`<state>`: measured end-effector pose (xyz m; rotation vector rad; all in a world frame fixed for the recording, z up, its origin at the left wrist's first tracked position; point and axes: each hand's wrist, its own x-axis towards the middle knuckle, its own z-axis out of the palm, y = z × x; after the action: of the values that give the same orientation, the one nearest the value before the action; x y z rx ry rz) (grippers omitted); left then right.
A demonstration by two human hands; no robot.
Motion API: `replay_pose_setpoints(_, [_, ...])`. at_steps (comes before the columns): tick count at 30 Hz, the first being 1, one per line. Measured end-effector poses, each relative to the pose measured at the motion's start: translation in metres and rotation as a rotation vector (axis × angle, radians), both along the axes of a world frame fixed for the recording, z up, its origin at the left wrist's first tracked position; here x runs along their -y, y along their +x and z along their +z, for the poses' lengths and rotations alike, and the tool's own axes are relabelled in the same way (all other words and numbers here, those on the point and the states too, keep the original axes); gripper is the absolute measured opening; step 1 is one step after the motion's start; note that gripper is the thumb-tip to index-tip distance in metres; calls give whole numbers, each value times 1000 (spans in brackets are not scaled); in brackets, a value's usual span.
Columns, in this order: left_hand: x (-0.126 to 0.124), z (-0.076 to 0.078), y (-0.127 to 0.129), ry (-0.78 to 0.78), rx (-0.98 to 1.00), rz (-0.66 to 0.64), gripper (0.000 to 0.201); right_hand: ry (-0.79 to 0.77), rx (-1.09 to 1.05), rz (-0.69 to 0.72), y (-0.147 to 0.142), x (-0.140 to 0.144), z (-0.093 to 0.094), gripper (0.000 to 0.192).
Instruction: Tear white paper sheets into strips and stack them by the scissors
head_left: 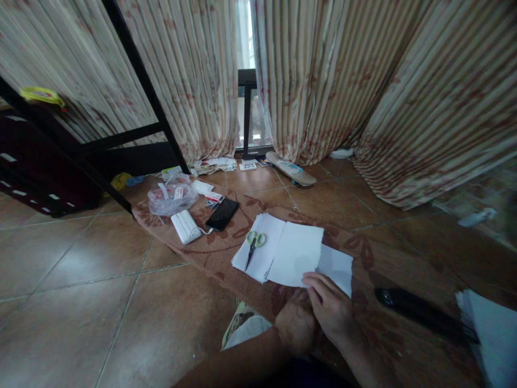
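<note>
Sheets of white paper lie partly overlapping on a brown patterned mat (pixel 226 258). My right hand (pixel 333 307) has its fingers closed at the near right corner of the middle sheet (pixel 298 250). Just below that edge is my left hand (pixel 297 321), beside and partly behind the right one; its fingers are mostly hidden. Green-handled scissors (pixel 252 247) rest on the left paper stack (pixel 262 231), blades toward me. Another white sheet (pixel 337 265) shows from under the middle one on the right.
A black phone (pixel 222 214) is cabled to a white power bank (pixel 186 226), near a clear plastic bag (pixel 173 196). To the right are a long black object (pixel 424 312) and more paper (pixel 490 328). A skateboard (pixel 291 170) lies by the curtains (pixel 315 81); a dark suitcase (pixel 36 161) stands left.
</note>
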<state>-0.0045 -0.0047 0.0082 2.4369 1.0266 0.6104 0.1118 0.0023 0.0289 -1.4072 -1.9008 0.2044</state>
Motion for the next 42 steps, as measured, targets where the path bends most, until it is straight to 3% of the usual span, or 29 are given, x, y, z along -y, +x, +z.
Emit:
replay_pose_setpoints(3, [-3,-1,-1,23,19,-139,23,-34,-12,-139,27,30,-19,19])
replay_pose_setpoints(10, [-6,-3,-2,28,-57,-114,9,-76,-19,-260,46,62,-42,23])
replay_pose_setpoints(22, [-4,-3,1,102,-65,-99,12,-85,1,-247,50,67,-42,25])
replay_pose_setpoints(42, [-6,5,1,56,-15,-124,13,-115,20,-235,54,68,-46,25])
